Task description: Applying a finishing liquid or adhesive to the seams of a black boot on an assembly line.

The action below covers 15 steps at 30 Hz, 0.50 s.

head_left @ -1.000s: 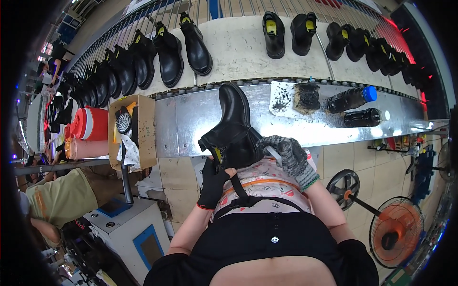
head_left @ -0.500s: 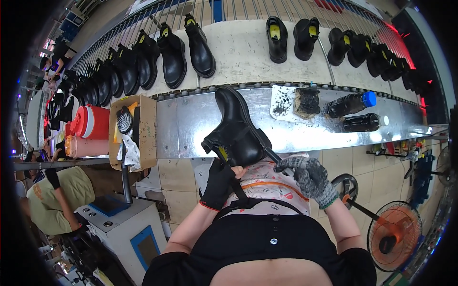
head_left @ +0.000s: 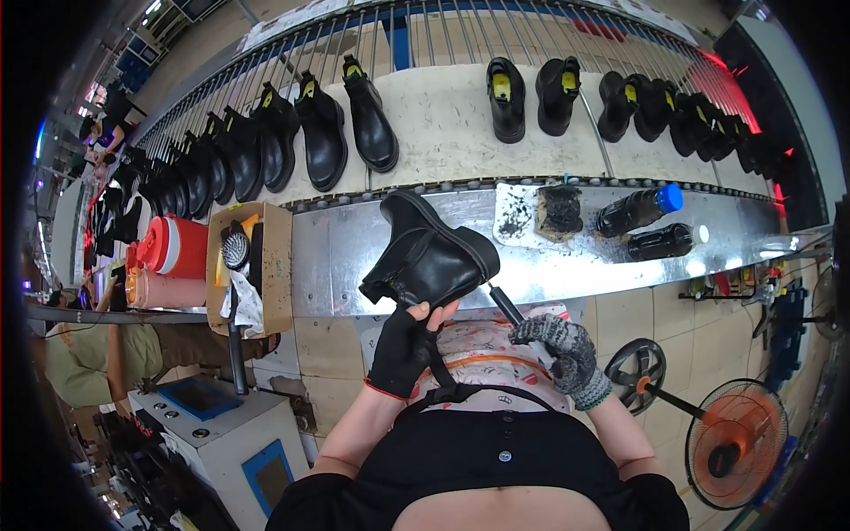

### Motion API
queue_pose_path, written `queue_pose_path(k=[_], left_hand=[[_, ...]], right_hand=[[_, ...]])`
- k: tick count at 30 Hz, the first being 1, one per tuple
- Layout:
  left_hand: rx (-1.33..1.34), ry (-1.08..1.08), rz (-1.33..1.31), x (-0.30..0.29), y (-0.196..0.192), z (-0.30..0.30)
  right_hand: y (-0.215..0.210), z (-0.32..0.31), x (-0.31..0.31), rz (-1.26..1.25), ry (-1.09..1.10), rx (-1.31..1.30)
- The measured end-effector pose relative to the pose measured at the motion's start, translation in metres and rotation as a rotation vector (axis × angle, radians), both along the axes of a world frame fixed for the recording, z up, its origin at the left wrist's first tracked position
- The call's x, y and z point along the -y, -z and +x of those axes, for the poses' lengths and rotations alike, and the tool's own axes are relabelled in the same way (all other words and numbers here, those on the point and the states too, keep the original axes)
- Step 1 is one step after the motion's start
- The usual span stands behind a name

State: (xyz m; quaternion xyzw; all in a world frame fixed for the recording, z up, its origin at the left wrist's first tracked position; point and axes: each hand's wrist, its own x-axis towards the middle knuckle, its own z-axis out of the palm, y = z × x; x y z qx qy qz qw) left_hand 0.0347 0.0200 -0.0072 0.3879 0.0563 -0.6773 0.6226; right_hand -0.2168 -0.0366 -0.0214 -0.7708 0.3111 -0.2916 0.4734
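A black leather ankle boot (head_left: pixel 434 261) is tilted over the near edge of the metal bench, its toe pointing away and its sole facing right. My left hand (head_left: pixel 405 350), in a black fingerless glove, grips it from below near the heel, with bare fingertips against the leather. In my right hand (head_left: pixel 567 347), covered by a grey knitted glove, is a black stick-shaped tool (head_left: pixel 506 305) with a narrow tip. That tip is close beside the boot's heel; whether it touches is hard to see.
A stained white pad (head_left: pixel 513 215), a blackened sponge (head_left: pixel 560 212) and two bottles of dark liquid (head_left: pixel 636 211) lie on the bench (head_left: pixel 341 257). Left stand a cardboard box (head_left: pixel 277 265) and red jug (head_left: pixel 181 243). Boots (head_left: pixel 372 119) line the conveyor beyond; a fan (head_left: pixel 735 442) stands right.
The boot has turned, its toe end drawing nearer to me and its sole angled more to the right. My right hand has moved slightly back with the tool, away from the heel.
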Motion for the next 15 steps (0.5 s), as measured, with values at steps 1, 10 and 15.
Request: queue_pose_path(k=[1, 10, 15], left_hand=[[-0.072, -0.043, -0.007, 0.000, -0.002, -0.001], [-0.421, -0.239, -0.060, -0.005, 0.013, 0.013], [-0.368, -0.107, -0.179, -0.015, 0.033, 0.032]], right_hand=[[0.006, 0.000, -0.003, 0.041, 0.008, 0.037], [0.035, 0.029, 0.023, 0.712, 0.608, 0.652], [0.137, 0.000, 0.033, 0.554, 0.572, 0.280]])
